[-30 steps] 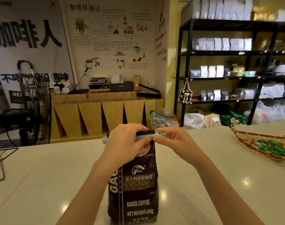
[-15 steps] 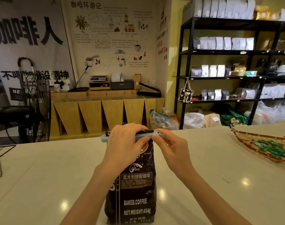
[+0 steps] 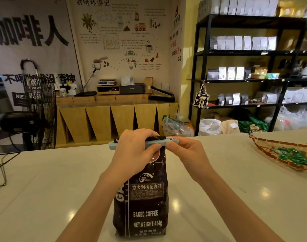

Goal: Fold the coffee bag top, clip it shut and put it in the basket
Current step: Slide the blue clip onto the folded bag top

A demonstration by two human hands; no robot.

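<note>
A dark coffee bag [image 3: 145,205] with white lettering stands upright on the white counter, right in front of me. Its top is folded over, and a light blue clip [image 3: 164,143] lies across the fold. My left hand [image 3: 133,152] wraps over the bag top and the clip's left half. My right hand [image 3: 186,152] pinches the clip's right end with its fingertips. At the counter's far left edge, part of a black wire basket [image 3: 0,166] shows.
A woven tray [image 3: 264,151] with green wrapped sweets sits on the counter at the right. Beyond the counter stand a black fan [image 3: 35,110], a wooden bench with machines, and black shelves [image 3: 254,55] of coffee bags.
Both hands stay on the clip and bag top. My right hand has shifted slightly along the clip's right end; the bag has barely moved.
</note>
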